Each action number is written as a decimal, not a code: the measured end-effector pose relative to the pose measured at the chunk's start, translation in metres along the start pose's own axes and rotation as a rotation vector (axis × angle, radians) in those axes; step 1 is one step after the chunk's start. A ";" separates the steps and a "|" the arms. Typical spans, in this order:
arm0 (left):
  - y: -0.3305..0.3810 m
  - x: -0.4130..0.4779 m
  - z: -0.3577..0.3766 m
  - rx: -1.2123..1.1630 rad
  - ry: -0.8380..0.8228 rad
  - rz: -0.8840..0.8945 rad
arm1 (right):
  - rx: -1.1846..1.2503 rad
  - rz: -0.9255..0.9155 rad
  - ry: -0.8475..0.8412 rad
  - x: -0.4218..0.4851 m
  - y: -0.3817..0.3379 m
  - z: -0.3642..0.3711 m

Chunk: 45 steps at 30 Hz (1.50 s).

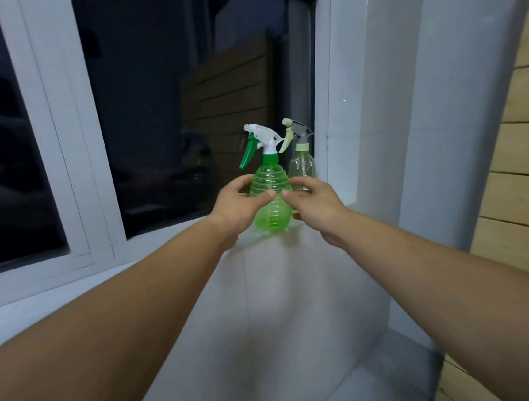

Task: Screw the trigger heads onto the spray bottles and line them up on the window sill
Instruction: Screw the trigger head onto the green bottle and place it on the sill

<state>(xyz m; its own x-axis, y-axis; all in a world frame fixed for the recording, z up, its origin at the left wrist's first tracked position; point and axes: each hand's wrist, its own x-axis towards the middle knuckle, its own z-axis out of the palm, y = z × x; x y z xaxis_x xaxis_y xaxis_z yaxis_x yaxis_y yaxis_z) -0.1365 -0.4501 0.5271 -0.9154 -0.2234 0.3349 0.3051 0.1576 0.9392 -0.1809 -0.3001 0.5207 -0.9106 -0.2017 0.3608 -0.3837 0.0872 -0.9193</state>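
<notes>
The left hand (240, 207) cups the left flank of the green spray bottle (271, 196), thumb laid across the front of its ribbed body and fingers curled round the far side. The right hand (313, 205) mirrors it on the right flank, thumb tip nearly meeting the left thumb at the bottle's middle. Both hands are wrapped around the bottle; how firmly they press cannot be told.

The bottle stands upright at the front edge of the window sill (323, 224). Its white and green trigger head (259, 138) is seated on the green collar, nozzle pointing left. Just behind and to the right stands a pale clear spray bottle (302, 166), upright, carrying a grey and light-green trigger head (297, 132) that faces the same way. The two bottles stand close together; contact between them cannot be confirmed.

Judged step: positioning the second bottle in the row, with both heads apparently already fitted. The next move calls for checking that the base sits fully on the sill, then opening both hands outward without tipping the bottle or nudging its neighbour.

Contents: both bottles are translucent. No liquid level is discernible in either; they appear empty.
</notes>
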 end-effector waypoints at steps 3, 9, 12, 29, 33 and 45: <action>-0.008 0.012 -0.001 -0.006 0.003 -0.015 | -0.003 -0.001 0.008 0.009 0.005 0.005; -0.021 0.024 0.002 0.041 0.041 -0.061 | 0.006 0.021 0.022 0.016 0.016 0.010; -0.024 0.026 0.002 0.062 0.075 -0.073 | 0.014 0.014 0.032 0.019 0.019 0.012; -0.039 0.037 -0.008 0.139 0.064 -0.030 | 0.009 0.003 0.070 0.028 0.033 0.031; -0.041 0.038 -0.010 0.219 0.077 -0.006 | -0.012 0.006 0.078 0.029 0.033 0.035; -0.038 -0.001 -0.014 0.284 0.217 0.029 | -0.067 0.045 0.170 -0.025 0.029 -0.001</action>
<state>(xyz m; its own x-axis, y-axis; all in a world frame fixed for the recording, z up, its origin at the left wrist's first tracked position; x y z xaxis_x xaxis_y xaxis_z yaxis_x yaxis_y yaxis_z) -0.1432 -0.4691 0.4917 -0.8208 -0.4097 0.3980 0.2169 0.4210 0.8808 -0.1697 -0.2920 0.4852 -0.9378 -0.0292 0.3459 -0.3461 0.1580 -0.9248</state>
